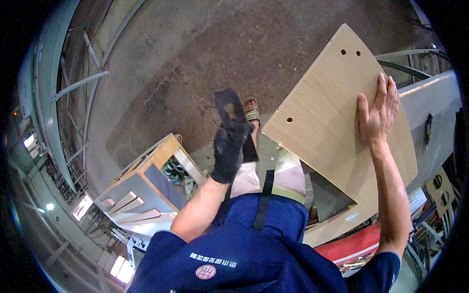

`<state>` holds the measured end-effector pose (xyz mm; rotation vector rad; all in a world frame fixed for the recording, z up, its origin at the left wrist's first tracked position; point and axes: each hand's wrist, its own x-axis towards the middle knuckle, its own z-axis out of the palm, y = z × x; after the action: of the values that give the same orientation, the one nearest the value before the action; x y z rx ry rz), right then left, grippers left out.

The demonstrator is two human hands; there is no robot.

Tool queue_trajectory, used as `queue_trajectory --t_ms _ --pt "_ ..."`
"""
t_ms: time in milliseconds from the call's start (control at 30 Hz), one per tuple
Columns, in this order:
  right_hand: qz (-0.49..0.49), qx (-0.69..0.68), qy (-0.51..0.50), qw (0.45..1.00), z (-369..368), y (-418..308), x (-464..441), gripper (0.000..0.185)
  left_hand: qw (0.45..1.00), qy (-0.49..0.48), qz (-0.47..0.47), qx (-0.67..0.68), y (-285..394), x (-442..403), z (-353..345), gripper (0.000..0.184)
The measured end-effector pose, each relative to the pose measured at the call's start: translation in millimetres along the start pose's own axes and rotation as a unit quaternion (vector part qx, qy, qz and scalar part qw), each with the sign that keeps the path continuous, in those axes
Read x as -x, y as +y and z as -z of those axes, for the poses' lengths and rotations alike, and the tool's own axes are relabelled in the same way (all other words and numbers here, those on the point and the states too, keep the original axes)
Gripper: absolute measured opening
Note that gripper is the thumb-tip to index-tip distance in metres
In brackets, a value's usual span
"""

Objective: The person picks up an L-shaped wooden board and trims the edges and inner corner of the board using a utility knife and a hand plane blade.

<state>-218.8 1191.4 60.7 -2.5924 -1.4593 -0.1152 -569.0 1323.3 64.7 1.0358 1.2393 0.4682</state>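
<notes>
My left hand [229,149], in a black glove, is closed around a long flat black piece [227,100] with an oval hole near its upper end. It is held over the floor in front of my legs, away from the panel; its exact kind cannot be made out. On the right, my bare right hand [378,115] lies flat with fingers stretched on a light wood-grain panel [327,112]. The panel has one curved edge, two dark round holes near its top corner and another near its left corner. A small pale fitting [279,145] sticks out at its lower-left edge.
A wooden box stand [161,151] with wood strips on it is at my left. Under the panel lies another wood board [337,224]. A grey work surface [430,117] with a dark tool [429,129] is at right. Metal frames [80,85] line the left.
</notes>
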Motion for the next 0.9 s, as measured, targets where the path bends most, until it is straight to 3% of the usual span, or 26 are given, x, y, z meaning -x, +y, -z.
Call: queue_trajectory --t_ms 100,167,267,400,500,733,833,867,900 --pt "-0.003 -0.001 0.001 1.000 0.8 -0.8 -0.3 0.075 0.997 -0.029 0.062 -0.035 -20.8 19.4 -9.9 0.017" --pt "-0.002 -0.002 0.000 1.000 1.1 0.4 0.6 0.075 1.000 -0.021 0.018 0.014 -28.6 17.5 -22.1 0.025" --pt "-0.002 -0.007 0.003 1.000 -1.8 3.4 0.3 0.075 0.999 0.005 0.004 -0.038 -33.0 14.8 -33.4 0.036" --pt "-0.009 -0.004 0.000 1.000 -1.0 1.4 2.2 0.077 0.999 -0.027 0.022 -0.018 -32.7 11.7 -44.9 0.046" --pt "-0.011 -0.004 0.002 1.000 -2.3 0.7 1.0 0.077 0.999 -0.021 0.024 0.028 -30.9 13.5 -50.1 0.046" --pt "-0.024 -0.008 -0.001 1.000 -2.5 -1.8 2.0 0.077 0.996 0.063 -0.052 -0.025 -41.9 11.4 -76.7 0.039" --pt "-0.032 -0.004 -0.003 0.999 -1.6 -1.8 2.3 0.078 0.974 0.122 -0.089 -0.172 -29.3 15.9 -94.1 0.037" --pt "-0.038 -0.005 -0.007 0.999 -1.1 -3.9 2.2 0.079 0.984 0.120 -0.063 -0.117 -25.8 16.7 -95.2 0.036" --pt "-0.043 -0.004 -0.010 0.999 0.4 -5.3 1.8 0.079 0.978 0.119 -0.095 -0.143 -25.7 18.1 -92.8 0.035"
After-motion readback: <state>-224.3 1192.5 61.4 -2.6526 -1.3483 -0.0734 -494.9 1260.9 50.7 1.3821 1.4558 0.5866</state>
